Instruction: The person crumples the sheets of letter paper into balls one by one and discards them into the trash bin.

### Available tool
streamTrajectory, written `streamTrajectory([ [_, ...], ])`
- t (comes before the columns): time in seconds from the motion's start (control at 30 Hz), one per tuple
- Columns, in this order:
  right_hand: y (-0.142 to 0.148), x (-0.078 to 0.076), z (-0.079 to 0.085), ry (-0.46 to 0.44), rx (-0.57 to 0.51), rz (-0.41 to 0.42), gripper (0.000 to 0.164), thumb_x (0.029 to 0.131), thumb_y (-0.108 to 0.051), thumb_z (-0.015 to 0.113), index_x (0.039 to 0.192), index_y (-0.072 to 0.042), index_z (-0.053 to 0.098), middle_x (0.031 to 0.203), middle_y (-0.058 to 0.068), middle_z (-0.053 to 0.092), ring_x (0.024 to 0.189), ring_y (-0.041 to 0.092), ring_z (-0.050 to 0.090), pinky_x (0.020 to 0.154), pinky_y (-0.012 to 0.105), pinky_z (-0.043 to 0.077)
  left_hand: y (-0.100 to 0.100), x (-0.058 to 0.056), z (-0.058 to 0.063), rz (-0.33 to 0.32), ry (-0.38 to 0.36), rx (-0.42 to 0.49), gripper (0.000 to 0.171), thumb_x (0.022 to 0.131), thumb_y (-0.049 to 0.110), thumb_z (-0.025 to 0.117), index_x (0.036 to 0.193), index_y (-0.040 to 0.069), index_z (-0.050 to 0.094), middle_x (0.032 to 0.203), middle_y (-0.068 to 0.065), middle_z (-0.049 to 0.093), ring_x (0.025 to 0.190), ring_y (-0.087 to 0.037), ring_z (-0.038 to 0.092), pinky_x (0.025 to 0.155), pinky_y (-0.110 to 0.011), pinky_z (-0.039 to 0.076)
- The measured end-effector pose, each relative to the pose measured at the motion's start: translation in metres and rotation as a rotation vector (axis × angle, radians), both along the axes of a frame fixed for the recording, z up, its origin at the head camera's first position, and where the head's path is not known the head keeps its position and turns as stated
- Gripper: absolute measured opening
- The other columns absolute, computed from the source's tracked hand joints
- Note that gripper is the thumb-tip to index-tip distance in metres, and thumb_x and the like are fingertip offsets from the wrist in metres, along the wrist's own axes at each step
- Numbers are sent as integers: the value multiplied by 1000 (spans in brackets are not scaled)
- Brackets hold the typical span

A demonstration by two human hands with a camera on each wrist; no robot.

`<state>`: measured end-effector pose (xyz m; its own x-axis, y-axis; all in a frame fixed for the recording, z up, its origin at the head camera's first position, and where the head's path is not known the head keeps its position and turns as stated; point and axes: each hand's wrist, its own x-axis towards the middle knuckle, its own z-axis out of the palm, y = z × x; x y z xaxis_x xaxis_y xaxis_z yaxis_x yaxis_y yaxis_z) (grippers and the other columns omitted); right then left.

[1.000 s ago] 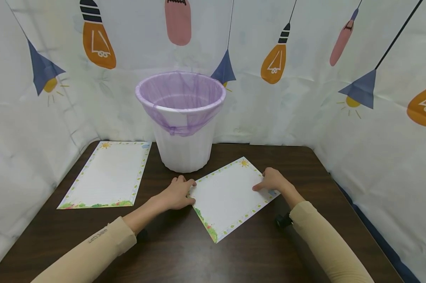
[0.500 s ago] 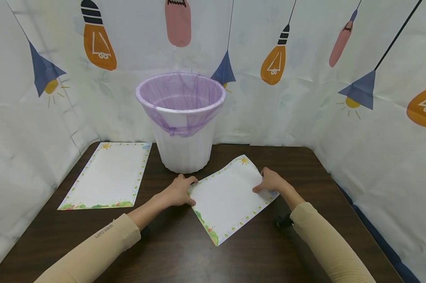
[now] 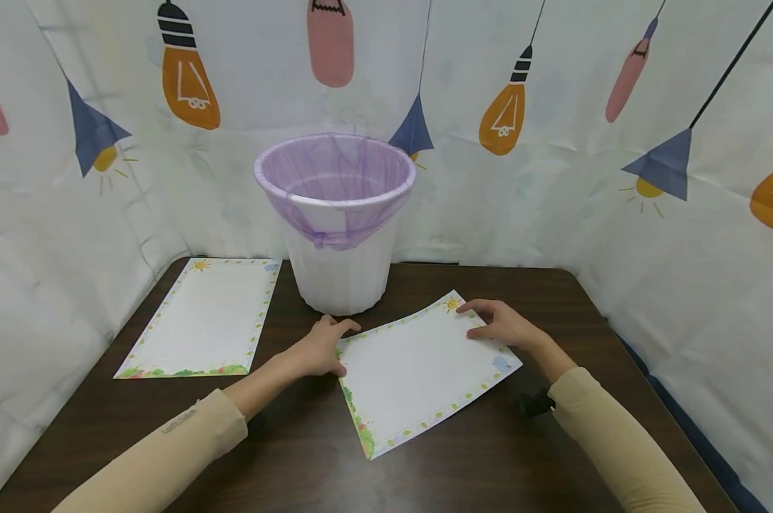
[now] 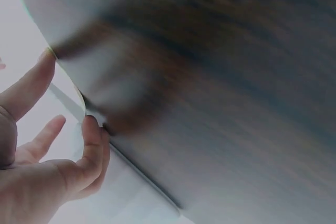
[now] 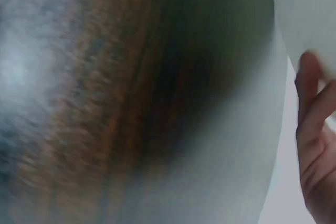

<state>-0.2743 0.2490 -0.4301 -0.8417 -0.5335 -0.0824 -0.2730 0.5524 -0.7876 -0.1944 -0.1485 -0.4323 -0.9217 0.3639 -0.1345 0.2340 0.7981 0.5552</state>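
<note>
Touching paper [image 3: 418, 374]: left hand [image 3: 320, 349], right hand [image 3: 506, 329], both spread | woodgrain table [image 3: 476, 456] | lamp-printed backdrop [image 3: 482, 206]

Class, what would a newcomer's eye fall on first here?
Probably the white bin with its purple liner, at the back of the table. Next, perhaps the bordered sheet in front, left hand at one end, right hand at the other. A second sheet lies left of the bin.

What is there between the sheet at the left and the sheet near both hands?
In the head view, the left hand and a strip of bare dark table lie there; the white bin stands farther back.
</note>
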Motion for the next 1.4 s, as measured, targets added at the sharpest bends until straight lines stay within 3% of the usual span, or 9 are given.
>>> streamTrajectory([
  [0.13,0,4,-1,-74,-17,118,50,93,-13,77,141,-7,62,147,14,55,121,25,52,90,29,48,-11,2,3,17,-20,14,84,78,1,89,150,12,48,138,-29,37,108,-35,50,74,-40,53],
  [0.27,-3,11,-3,-43,-47,153,53,94,-11,76,143,-5,60,138,13,61,86,16,53,73,26,45,-21,6,5,37,-39,86,83,80,-8,81,152,12,46,139,-32,34,78,-25,53,59,-34,49],
  [0.4,-7,20,-3,-31,-98,96,53,93,-10,77,144,-8,61,106,12,63,64,14,37,62,25,38,-30,9,5,59,-29,187,81,83,-5,79,154,10,43,121,-34,48,63,-21,51,55,-33,47],
  [0.57,-10,30,1,-38,-150,34,54,94,-11,77,146,-14,60,91,6,53,62,15,31,58,26,33,-40,16,12,126,-88,397,72,91,6,77,154,8,43,118,-29,59,85,-29,61,67,-39,51],
  [0.63,-11,34,3,-54,-180,9,55,94,-11,76,146,-13,59,87,5,54,59,14,32,56,25,34,-43,19,16,174,-130,473,68,94,11,76,154,10,44,130,-27,53,100,-32,60,76,-42,54],
  [0.87,-9,44,-6,-151,-332,-13,58,96,-5,73,150,-6,52,86,5,66,61,11,56,59,21,50,-52,35,26,224,-232,712,76,99,16,71,162,14,28,140,-31,43,117,-37,59,95,-53,53],
  [1.13,-5,61,-18,-116,-371,-41,57,95,-5,73,149,-4,53,90,0,63,59,9,43,54,20,40,-56,56,19,165,-229,727,64,100,23,70,157,13,41,144,-26,46,125,-36,55,96,-50,53],
  [1.3,-8,72,-16,-111,-420,-61,57,95,-3,73,149,-4,53,87,1,59,54,11,34,53,19,36,-58,64,20,142,-239,723,55,98,18,73,147,4,53,143,-22,50,110,-30,65,94,-47,53],
  [1.4,-12,75,-12,-108,-439,-42,58,95,-3,73,149,-2,52,103,4,65,56,12,39,54,20,40,-59,67,26,144,-202,719,56,96,14,75,146,3,53,148,-20,49,102,-26,68,96,-45,50],
])
